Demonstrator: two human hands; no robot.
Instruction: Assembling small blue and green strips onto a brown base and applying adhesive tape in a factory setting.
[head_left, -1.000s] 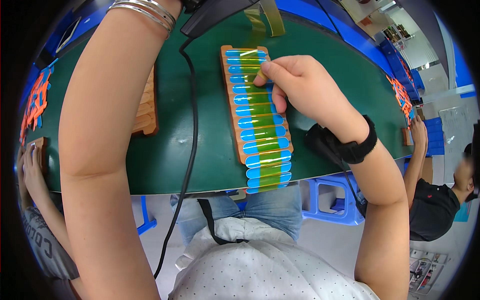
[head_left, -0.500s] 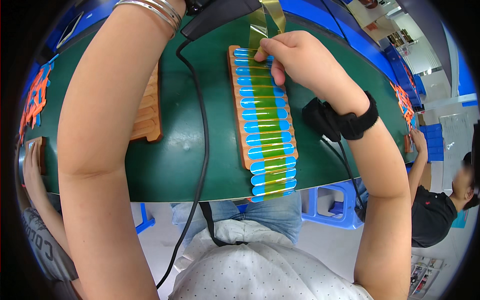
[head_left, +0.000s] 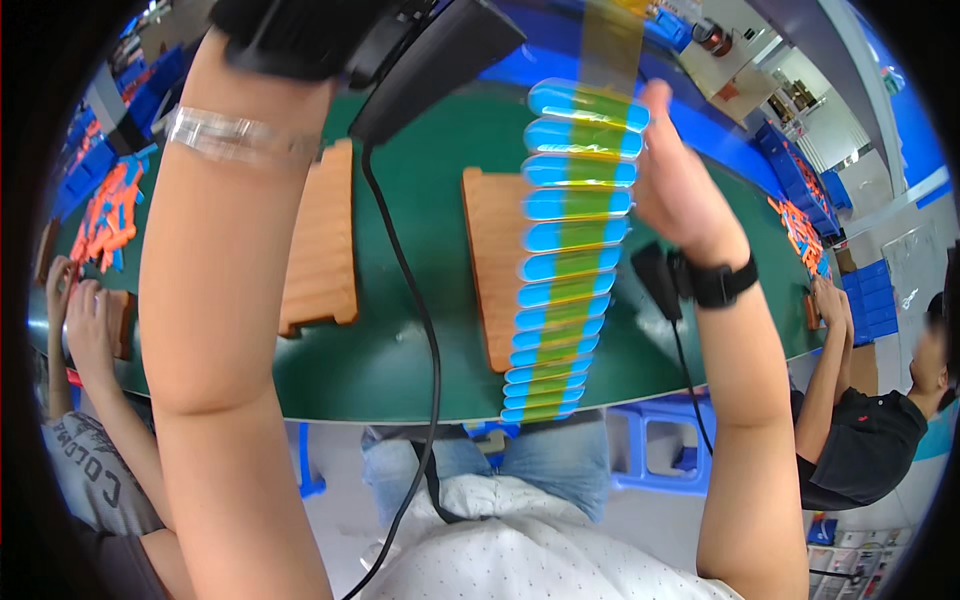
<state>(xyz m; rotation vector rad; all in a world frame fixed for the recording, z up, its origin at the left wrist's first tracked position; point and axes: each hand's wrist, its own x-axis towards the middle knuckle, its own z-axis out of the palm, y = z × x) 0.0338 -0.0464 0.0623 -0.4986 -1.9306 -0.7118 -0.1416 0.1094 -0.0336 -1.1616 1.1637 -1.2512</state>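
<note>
A row of shiny blue round-ended pieces (head_left: 545,206), joined by a band of yellowish see-through tape (head_left: 612,45), hangs above a brown wooden board (head_left: 490,240). Its far end is raised, and its near end reaches the table's front edge. My right hand (head_left: 685,190) holds the row at its far right side. The thumb points up by the edge, while the fingers are hidden behind the pieces. Out of sight beyond the upper edge is my left hand; only its forearm and a black strapped device (head_left: 300,40) show. The tape runs up out of view too.
A second wooden board (head_left: 322,245) lies beside my left forearm. A black cable (head_left: 405,270) crosses the green table (head_left: 410,370). Orange and blue pieces lie in piles at left (head_left: 110,215) and right (head_left: 800,232). Co-workers' hands are at both sides.
The taped row has come up off the grooved board, its far end raised toward me. My right hand has moved from pinching at the tape to the row's right edge. My left forearm has shifted right.
</note>
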